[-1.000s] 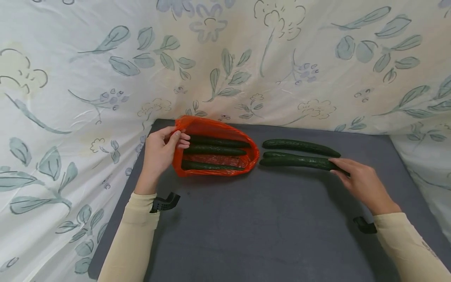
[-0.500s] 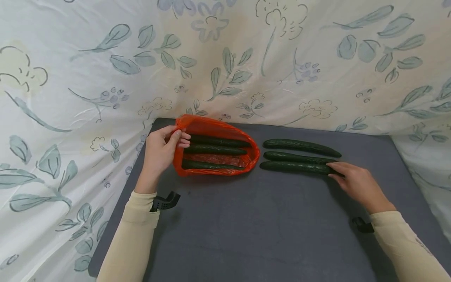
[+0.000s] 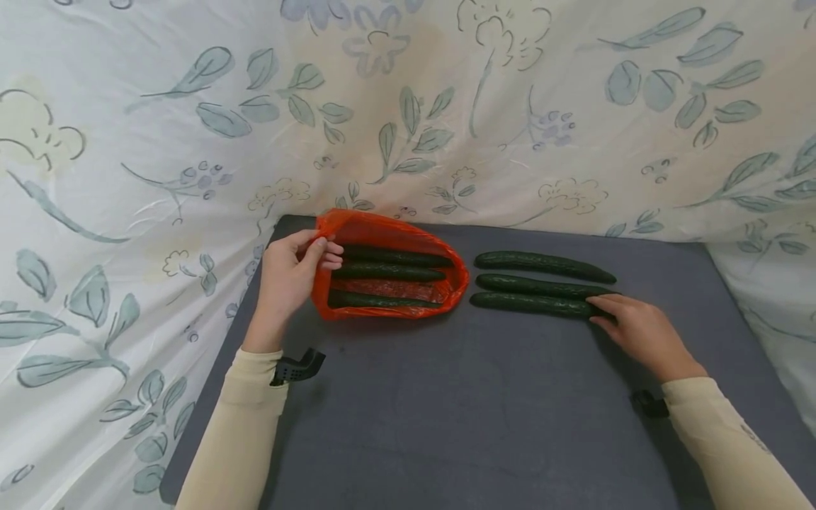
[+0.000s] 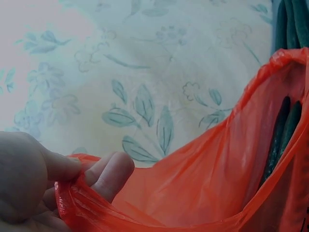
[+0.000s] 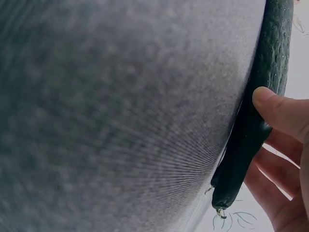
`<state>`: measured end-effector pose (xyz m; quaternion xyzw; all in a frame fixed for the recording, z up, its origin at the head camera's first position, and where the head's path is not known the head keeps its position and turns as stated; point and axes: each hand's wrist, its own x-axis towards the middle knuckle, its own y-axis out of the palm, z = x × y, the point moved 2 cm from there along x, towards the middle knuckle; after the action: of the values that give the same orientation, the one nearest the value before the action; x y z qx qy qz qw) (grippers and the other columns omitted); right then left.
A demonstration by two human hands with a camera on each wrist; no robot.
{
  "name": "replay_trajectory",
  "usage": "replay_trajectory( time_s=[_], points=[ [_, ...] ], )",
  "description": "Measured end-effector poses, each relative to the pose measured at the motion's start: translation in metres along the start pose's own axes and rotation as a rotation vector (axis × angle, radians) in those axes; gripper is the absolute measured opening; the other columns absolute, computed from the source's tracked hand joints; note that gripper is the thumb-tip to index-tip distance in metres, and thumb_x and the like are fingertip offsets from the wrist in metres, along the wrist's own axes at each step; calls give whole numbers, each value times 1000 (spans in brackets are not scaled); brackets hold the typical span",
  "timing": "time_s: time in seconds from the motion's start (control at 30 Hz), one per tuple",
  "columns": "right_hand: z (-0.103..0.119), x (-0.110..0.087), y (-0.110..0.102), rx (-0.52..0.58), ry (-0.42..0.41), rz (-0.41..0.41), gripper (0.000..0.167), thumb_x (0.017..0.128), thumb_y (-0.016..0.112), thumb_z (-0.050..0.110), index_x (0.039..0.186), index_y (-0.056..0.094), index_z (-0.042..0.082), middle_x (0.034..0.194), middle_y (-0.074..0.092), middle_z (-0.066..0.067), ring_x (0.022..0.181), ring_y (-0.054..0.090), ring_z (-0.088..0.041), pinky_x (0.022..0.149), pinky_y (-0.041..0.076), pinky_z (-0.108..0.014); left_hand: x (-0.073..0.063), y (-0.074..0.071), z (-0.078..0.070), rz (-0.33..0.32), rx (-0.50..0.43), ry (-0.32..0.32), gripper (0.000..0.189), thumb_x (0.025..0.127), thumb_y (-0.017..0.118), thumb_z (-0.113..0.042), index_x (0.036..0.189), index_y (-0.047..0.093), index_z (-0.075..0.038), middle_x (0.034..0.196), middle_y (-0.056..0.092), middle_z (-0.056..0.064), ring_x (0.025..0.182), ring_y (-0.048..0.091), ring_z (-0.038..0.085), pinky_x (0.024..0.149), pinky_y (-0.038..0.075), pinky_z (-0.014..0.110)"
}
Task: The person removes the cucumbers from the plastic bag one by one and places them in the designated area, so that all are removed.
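My left hand [image 3: 290, 276] pinches the left rim of a red plastic bag [image 3: 389, 223] whose mouth faces up. Inside the bag lie three dark green cucumbers [image 3: 398, 271] side by side; the left wrist view shows two cucumbers [image 4: 282, 130] through its opening. To the right of the bag are three more cucumbers in a row: a far cucumber [image 3: 545, 264], a middle cucumber [image 3: 542, 285] and a near cucumber [image 3: 532, 303]. With thumb and fingers my right hand [image 3: 640, 329] holds the near cucumber by its right end. The right wrist view shows the thumb pressed on that cucumber [image 5: 251, 121].
Everything lies on a dark grey table [image 3: 446, 411]. A pale curtain with a leaf and flower print [image 3: 433, 106] hangs right behind its back edge and along the left side. Each wrist wears a black camera mount [image 3: 299, 366].
The near cucumber, which overlapped the middle one, has come down to the front and now shows apart from it. My right hand has shifted slightly left with it. My left hand stays still.
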<state>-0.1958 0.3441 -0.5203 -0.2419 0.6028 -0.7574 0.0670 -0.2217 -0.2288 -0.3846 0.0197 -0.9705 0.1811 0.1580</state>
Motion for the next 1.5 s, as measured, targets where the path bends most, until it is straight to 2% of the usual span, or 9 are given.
replay_trajectory(
  time_s=[0.37,0.7,0.87,1.0,1.2,1.5],
  points=[
    [-1,0,2,3,7,1,49,83,92,5,129,75,-3,119,74,-28,97,73,-47,78,59,-68,1,0,2,2,1,-3,24,112,59,-4,126,72,10,102,78,20,80,79,18,77,66,27],
    [3,2,-7,-21,11,-36,42,83,93,9,120,77,-3,116,74,-28,98,73,-47,79,59,-68,2,0,-1,-3,-14,-15,25,112,60,-6,126,71,10,103,78,22,80,79,16,78,65,26],
    [9,5,-13,-4,7,-78,43,83,95,14,121,79,-1,117,75,-27,97,73,-46,78,59,-68,1,1,-3,2,-18,-19,24,112,61,-6,126,72,10,103,78,22,81,79,19,78,65,27],
    [18,13,-19,19,1,-122,45,84,95,17,123,79,1,119,75,-24,93,74,-44,74,60,-66,1,0,-3,2,-20,-22,25,112,61,-7,127,71,9,103,78,22,81,79,21,78,65,26],
    [36,31,-29,58,-10,-166,45,84,95,17,124,79,4,122,75,-21,97,73,-42,75,60,-64,2,1,-4,3,-28,-17,24,112,60,-5,127,71,10,103,77,22,80,78,18,78,66,27],
    [60,57,-36,117,-42,-186,45,86,94,16,128,79,6,125,75,-19,101,74,-39,79,61,-61,2,2,-7,-1,-25,-12,24,112,60,-5,125,72,11,103,77,23,79,78,15,78,66,29]
  ],
)
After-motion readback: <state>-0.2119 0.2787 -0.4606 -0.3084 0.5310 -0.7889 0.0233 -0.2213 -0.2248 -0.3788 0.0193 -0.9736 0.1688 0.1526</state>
